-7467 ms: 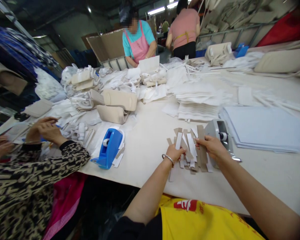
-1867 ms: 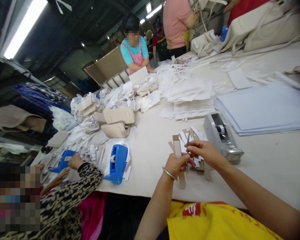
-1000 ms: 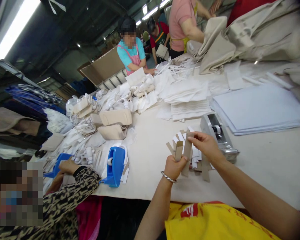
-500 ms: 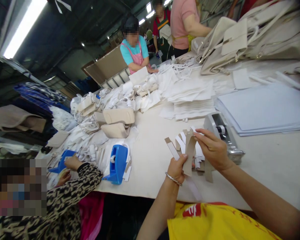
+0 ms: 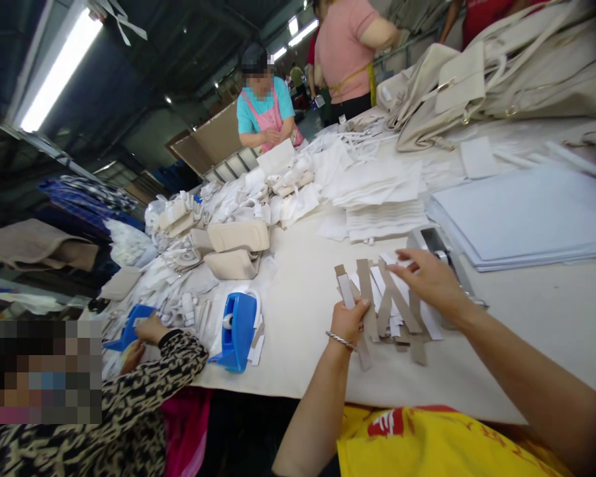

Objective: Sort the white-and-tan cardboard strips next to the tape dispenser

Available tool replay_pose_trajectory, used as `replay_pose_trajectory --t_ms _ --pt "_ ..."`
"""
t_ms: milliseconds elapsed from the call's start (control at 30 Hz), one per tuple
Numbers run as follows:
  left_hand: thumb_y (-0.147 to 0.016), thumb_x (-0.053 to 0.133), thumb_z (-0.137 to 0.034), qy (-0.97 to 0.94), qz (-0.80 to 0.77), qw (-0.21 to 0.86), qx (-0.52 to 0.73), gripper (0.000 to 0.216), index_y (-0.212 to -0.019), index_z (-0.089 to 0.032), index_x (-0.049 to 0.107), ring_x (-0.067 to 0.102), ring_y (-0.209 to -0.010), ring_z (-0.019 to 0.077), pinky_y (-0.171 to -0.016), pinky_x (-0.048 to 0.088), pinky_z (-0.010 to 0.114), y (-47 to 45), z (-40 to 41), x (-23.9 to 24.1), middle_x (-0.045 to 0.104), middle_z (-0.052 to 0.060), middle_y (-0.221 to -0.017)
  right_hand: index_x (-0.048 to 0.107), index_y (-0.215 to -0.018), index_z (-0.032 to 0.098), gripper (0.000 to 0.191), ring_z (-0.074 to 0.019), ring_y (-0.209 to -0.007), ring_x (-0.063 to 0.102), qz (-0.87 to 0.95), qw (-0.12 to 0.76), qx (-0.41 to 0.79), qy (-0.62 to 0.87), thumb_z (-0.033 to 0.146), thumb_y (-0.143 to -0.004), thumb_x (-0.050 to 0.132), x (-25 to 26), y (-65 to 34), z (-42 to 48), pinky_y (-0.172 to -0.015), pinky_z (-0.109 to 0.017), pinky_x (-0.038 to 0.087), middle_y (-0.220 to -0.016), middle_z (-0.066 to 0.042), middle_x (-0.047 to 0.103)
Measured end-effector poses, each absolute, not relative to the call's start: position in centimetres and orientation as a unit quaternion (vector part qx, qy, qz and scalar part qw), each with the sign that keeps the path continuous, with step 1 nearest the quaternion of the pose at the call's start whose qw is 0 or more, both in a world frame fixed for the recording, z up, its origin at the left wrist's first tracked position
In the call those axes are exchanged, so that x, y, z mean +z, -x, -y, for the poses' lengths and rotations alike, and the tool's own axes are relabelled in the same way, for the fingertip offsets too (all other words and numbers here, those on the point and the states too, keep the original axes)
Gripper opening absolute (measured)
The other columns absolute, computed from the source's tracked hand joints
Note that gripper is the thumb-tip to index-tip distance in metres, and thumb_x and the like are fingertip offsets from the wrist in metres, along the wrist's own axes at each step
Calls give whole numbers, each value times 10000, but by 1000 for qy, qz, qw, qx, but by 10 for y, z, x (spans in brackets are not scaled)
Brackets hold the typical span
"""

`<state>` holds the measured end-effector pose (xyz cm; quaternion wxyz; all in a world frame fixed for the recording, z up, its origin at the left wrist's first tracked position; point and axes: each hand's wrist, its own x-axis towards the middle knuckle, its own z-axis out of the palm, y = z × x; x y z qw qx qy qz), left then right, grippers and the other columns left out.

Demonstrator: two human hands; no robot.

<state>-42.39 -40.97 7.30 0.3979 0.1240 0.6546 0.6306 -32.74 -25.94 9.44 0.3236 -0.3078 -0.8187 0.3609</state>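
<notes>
My left hand (image 5: 348, 322) is closed around a narrow strip (image 5: 346, 290), white with a beige-grey end, that sticks up past the fingers. Its thumb lies against a taller beige strip (image 5: 365, 281). My right hand (image 5: 430, 278) hovers at the far side of the strips, thumb and forefinger a little apart, close to a white strip end. Between the hands, several beige and white strips (image 5: 400, 303) lie crossed in a loose heap on the table. Behind my right hand a grey tape dispenser (image 5: 431, 240) is partly hidden.
A blue tape dispenser (image 5: 238, 331) stands left of my hands. White sheets (image 5: 385, 218) are stacked beyond, larger sheets (image 5: 526, 218) to the right. Beige bags (image 5: 541, 79) are piled far right. A co-worker's patterned sleeve (image 5: 149, 371) reaches in at left, near another blue dispenser (image 5: 136, 324).
My right hand has come away from the upright beige strip it held, and moved slightly right. The strips are spread more openly. The person across the table has drawn their hands together.
</notes>
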Motion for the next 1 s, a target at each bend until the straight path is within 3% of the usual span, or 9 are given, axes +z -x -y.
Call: replay_pose_trajectory --t_ms 100,167,233,333,433,600,767,1000 --pt "-533 705 -440 -139 -646 406 631 385 -624 -131 494 267 -308 22 -338 181 192 417 406 75 471 -39 -406 567 -650 170 396 -153 -550 509 791 206 537 209 539 -762 476 80 336 283 -520 -259 404 -576 -9 540" --pt "-557 679 -480 -137 -643 411 631 406 -662 -130 503 260 -323 16 -342 180 189 416 407 77 491 -40 -452 492 -538 172 425 -139 -481 471 783 196 552 208 513 -787 439 72 338 287 -458 -245 359 -471 8 464" --pt "-590 651 -492 -130 -655 409 622 416 -728 -122 521 273 -348 12 -346 181 186 418 411 79 571 -1 -577 535 -610 161 368 -153 -509 492 800 246 477 266 468 -794 447 67 338 281 -477 -262 376 -540 -11 512" --pt "-634 627 -452 -149 -659 446 587 376 -758 -107 538 290 -372 12 -358 187 182 422 419 85 618 55 -691 565 -1031 130 386 -208 -726 554 814 354 349 299 416 -780 504 70 337 269 -612 -323 454 -944 -103 577" --pt "-663 606 -440 -197 -615 530 550 361 -771 -98 565 304 -382 17 -377 212 184 418 423 91 612 61 -668 406 -1266 178 475 -194 -976 509 810 378 415 170 360 -831 462 83 337 272 -772 -311 473 -1232 -88 439" --pt "-656 630 -421 -214 -551 597 542 367 -785 -81 592 341 -408 20 -415 224 194 402 421 92 587 53 -637 490 -1198 217 347 -171 -1103 442 813 321 481 69 296 -876 387 96 333 294 -974 -340 349 -1193 -20 500" --pt "-638 651 -429 -198 -539 620 535 381 -785 -83 587 240 -382 -4 -408 115 198 401 423 87 552 25 -594 537 -1145 190 353 -195 -931 544 820 264 497 101 336 -840 433 85 329 295 -838 -347 449 -1066 -45 576" --pt "-639 625 -486 -216 -556 608 525 402 -732 -98 572 256 -377 11 -397 142 200 408 420 92 495 -8 -534 431 -1266 202 528 -155 -719 568 776 249 570 106 343 -769 540 84 333 293 -664 -284 492 -981 -42 587"
